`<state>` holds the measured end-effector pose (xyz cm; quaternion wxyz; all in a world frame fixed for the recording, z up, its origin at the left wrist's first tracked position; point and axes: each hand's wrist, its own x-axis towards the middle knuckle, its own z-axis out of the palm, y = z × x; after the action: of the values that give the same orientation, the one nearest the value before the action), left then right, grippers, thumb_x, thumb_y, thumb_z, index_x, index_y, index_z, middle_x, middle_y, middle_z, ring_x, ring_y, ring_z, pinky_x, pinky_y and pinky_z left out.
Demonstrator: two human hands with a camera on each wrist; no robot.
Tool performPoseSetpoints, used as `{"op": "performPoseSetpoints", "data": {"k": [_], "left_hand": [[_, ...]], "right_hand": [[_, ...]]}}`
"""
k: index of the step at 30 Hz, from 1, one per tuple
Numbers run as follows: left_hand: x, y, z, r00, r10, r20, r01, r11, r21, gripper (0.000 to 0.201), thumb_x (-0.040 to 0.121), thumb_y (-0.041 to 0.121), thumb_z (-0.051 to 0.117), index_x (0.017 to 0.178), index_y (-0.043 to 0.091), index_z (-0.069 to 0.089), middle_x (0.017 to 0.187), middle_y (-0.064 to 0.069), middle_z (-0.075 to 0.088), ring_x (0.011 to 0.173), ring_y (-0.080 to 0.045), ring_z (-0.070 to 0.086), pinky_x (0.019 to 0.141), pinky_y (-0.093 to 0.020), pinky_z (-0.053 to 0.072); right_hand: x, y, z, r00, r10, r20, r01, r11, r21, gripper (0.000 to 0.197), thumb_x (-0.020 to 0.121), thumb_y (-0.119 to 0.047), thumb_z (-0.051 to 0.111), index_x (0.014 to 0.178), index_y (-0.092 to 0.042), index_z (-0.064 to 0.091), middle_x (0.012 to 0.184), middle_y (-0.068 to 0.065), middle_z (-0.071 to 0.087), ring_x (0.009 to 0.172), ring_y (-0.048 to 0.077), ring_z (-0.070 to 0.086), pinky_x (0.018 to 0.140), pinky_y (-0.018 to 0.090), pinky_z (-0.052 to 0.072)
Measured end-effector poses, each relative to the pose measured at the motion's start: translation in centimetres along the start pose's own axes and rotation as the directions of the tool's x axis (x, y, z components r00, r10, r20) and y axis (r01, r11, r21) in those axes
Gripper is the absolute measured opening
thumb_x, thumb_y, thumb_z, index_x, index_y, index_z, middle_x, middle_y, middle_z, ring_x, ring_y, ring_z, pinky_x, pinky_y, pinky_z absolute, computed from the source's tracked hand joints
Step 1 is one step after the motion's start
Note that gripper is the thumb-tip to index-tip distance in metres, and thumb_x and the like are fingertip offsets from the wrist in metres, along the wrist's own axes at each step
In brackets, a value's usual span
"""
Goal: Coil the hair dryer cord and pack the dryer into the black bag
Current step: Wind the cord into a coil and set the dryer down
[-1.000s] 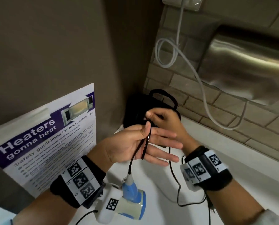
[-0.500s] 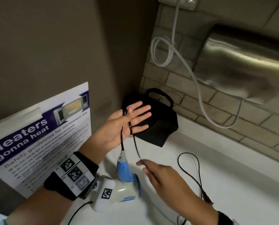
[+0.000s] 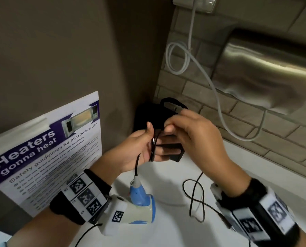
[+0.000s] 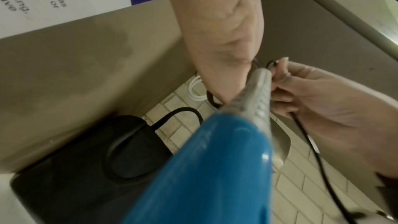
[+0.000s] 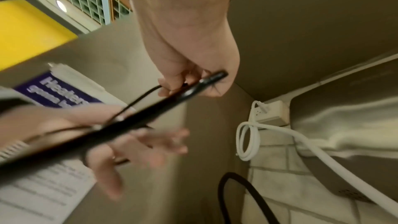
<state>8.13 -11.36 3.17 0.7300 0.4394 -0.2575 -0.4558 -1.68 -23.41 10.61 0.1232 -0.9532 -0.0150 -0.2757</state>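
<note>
The blue and white hair dryer (image 3: 139,204) sits low by my left wrist, handle end up (image 4: 215,168). Its black cord (image 3: 137,166) rises to my left hand (image 3: 145,148) and is looped round the straight fingers (image 5: 140,144). My right hand (image 3: 168,128) pinches the cord just beyond the left thumb (image 5: 193,77). The rest of the cord (image 3: 195,198) trails in loose loops on the counter. Behind both hands the black bag (image 3: 145,116) stands in the corner, its handle (image 4: 178,111) arching up.
The white counter (image 3: 246,168) runs along a brick wall. A steel hand dryer (image 3: 266,75) hangs at the right, with a white cable (image 3: 177,57) looped from a socket. A microwave safety poster (image 3: 41,150) leans on the left wall.
My right hand rose from low beside the dryer to the left hand, carrying the cord up over the fingers. The slack cord on the counter has shifted.
</note>
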Motion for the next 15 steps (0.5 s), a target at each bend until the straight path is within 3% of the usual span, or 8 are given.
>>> {"op": "performPoseSetpoints", "data": {"k": [3,7,9,11,12,13,14,15], "left_hand": [[-0.5,0.2,-0.3,0.991,-0.089,0.099,0.084,0.995,0.054,0.073,0.088,0.058,0.011,0.122,0.014,0.058,0.123,-0.015,0.066,0.114,-0.036,0.062,0.101,-0.048,0.045],[-1.1,0.2,-0.3,0.956,-0.135,0.261,0.149,0.988,-0.031,0.07,0.088,0.057,0.023,0.12,0.008,0.06,0.122,-0.016,0.065,0.114,-0.035,0.062,0.103,-0.049,0.043],[-1.4,0.1,-0.1,0.939,-0.115,0.325,0.144,0.987,-0.066,0.064,0.091,0.051,0.029,0.126,0.004,0.056,0.124,-0.017,0.064,0.118,-0.037,0.059,0.104,-0.051,0.041],[-1.5,0.0,0.0,0.936,-0.065,0.347,0.109,0.988,-0.109,0.057,0.094,0.042,0.033,0.131,0.002,0.05,0.127,-0.019,0.061,0.122,-0.038,0.055,0.105,-0.053,0.04],[-1.4,0.0,-0.1,0.94,-0.03,0.34,0.08,0.988,-0.132,0.053,0.095,0.037,0.034,0.131,0.002,0.05,0.128,-0.02,0.06,0.123,-0.039,0.054,0.105,-0.054,0.039],[-1.4,0.0,-0.1,0.946,0.005,0.324,0.046,0.988,-0.15,0.049,0.096,0.032,0.035,0.132,0.002,0.05,0.13,-0.02,0.059,0.125,-0.039,0.052,0.106,-0.055,0.038],[-1.4,0.1,-0.2,0.953,0.035,0.302,0.015,0.986,-0.163,0.047,0.096,0.029,0.036,0.133,0.002,0.048,0.132,-0.02,0.057,0.126,-0.038,0.051,0.106,-0.056,0.038],[-1.4,0.1,-0.4,0.96,0.057,0.272,-0.01,0.985,-0.171,0.047,0.097,0.026,0.035,0.135,0.002,0.046,0.135,-0.021,0.055,0.127,-0.038,0.05,0.105,-0.056,0.038]], "right_hand": [[1.7,2.3,1.4,1.0,0.017,0.001,-0.017,0.998,0.068,0.012,0.088,-0.03,0.057,0.087,-0.025,0.068,0.083,-0.009,0.055,0.071,0.009,0.054,0.055,0.03,0.044],[3.2,4.3,4.0,0.995,0.098,-0.006,-0.094,0.964,0.247,0.012,0.088,-0.031,0.061,0.077,-0.026,0.064,0.077,-0.008,0.059,0.073,0.006,0.056,0.064,0.027,0.046],[2.3,5.4,4.3,0.995,0.103,-0.007,-0.093,0.919,0.384,0.019,0.091,-0.028,0.057,0.072,-0.027,0.059,0.073,-0.009,0.06,0.071,0.006,0.058,0.068,0.031,0.047],[1.2,4.4,6.1,0.985,0.126,0.117,-0.167,0.872,0.461,0.023,0.093,-0.02,0.055,0.073,-0.031,0.058,0.074,-0.012,0.063,0.074,0.006,0.061,0.069,0.036,0.05],[1.3,2.2,8.0,0.945,0.251,0.208,-0.315,0.864,0.393,0.024,0.093,-0.013,0.054,0.082,-0.034,0.06,0.084,-0.016,0.066,0.084,0.004,0.065,0.074,0.034,0.053],[0.2,2.5,8.9,0.872,0.439,0.216,-0.475,0.865,0.161,0.026,0.095,-0.008,0.05,0.101,-0.031,0.061,0.106,-0.014,0.065,0.103,0.006,0.065,0.086,0.033,0.054],[-0.6,2.4,10.6,0.825,0.533,0.19,-0.549,0.835,0.038,0.028,0.098,-0.007,0.042,0.12,-0.019,0.054,0.129,0.001,0.057,0.122,0.016,0.056,0.097,0.036,0.049],[-1.3,2.0,12.0,0.724,0.669,0.17,-0.665,0.742,-0.084,0.033,0.1,-0.009,0.036,0.132,-0.012,0.045,0.14,0.016,0.045,0.13,0.023,0.048,0.102,0.037,0.044]]}}
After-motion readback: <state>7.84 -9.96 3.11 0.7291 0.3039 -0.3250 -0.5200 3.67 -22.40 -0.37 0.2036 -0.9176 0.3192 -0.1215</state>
